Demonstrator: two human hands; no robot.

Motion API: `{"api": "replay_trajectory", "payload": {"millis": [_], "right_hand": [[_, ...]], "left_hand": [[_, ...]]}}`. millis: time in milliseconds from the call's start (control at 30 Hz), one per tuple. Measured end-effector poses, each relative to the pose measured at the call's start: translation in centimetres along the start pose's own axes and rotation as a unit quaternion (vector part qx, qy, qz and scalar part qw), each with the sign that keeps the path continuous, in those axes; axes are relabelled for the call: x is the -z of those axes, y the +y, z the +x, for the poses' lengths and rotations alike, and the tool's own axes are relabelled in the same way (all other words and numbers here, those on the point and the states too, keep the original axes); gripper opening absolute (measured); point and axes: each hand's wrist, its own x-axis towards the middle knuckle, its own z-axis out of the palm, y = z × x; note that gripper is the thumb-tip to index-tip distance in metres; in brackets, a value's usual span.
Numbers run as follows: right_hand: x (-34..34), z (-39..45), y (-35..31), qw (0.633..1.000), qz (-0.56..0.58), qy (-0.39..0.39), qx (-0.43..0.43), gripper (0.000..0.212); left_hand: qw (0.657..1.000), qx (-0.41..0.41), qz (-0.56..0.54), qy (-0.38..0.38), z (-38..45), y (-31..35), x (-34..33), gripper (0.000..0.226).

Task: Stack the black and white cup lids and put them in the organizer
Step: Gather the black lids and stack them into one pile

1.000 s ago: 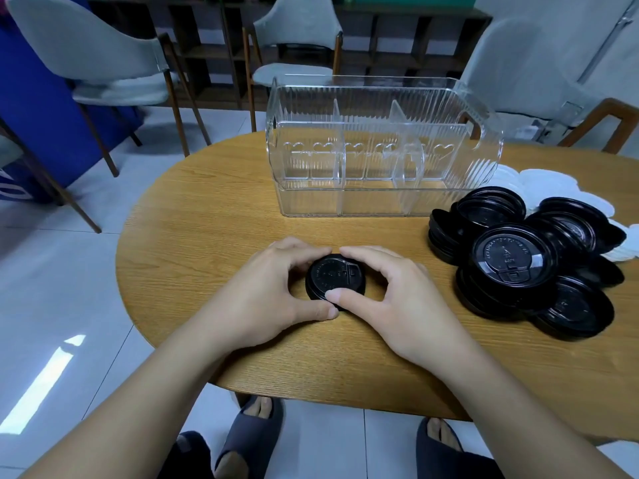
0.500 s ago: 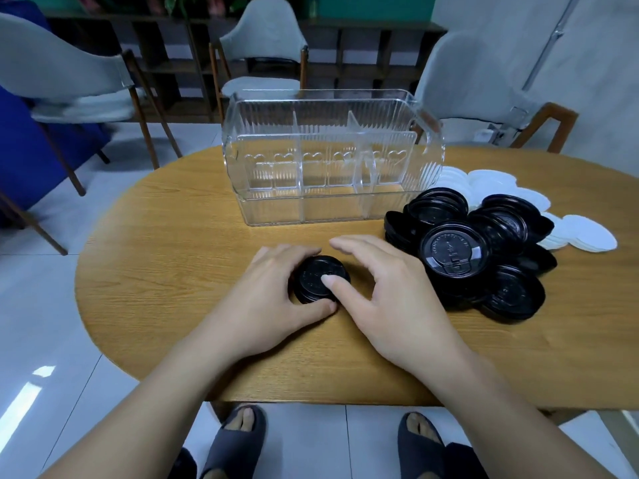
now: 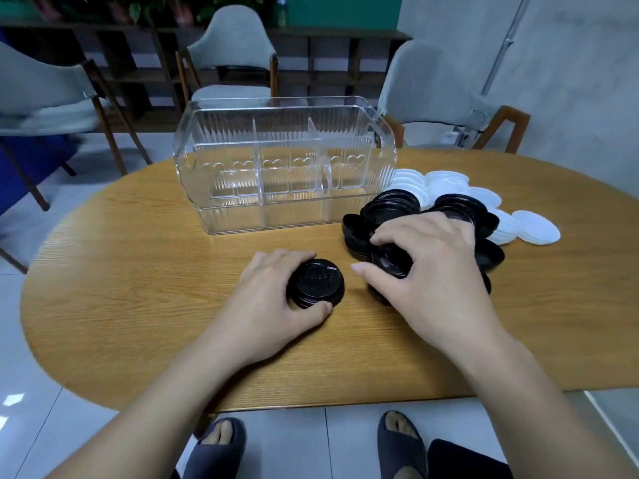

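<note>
Probably a café or office lounge: oval wooden table (image 3: 138, 305), grey upholstered chairs (image 3: 231, 57) around it, dark open shelving (image 3: 328, 63) with plants behind, tiled floor (image 3: 31, 426), green wall (image 3: 345, 12).

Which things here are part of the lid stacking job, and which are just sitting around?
Part of the job:
- small stack of black lids, held by the left hand
- pile of black lids, where the right hand is picking one
- white lids
- clear organizer, nothing in it yet

Just around:
- wooden table
- grey chairs
- shelf unit behind
</note>
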Motion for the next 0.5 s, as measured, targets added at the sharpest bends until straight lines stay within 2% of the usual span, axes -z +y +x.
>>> {"api": "replay_trajectory", "payload": {"millis": [100,500], "right_hand": [[-0.2,-0.2,0.2,1.000,-0.009,-0.012,0.002,0.042],[-1.3,-0.4,0.8,1.000,-0.024,0.017,-0.003,0.023]], "left_hand": [[1.000,0.001,-0.004,0.001,0.1,0.5,-0.1,0.092],[1.000,0.000,-0.008,-0.010,0.2,1.1,-0.2,0.092]]}}
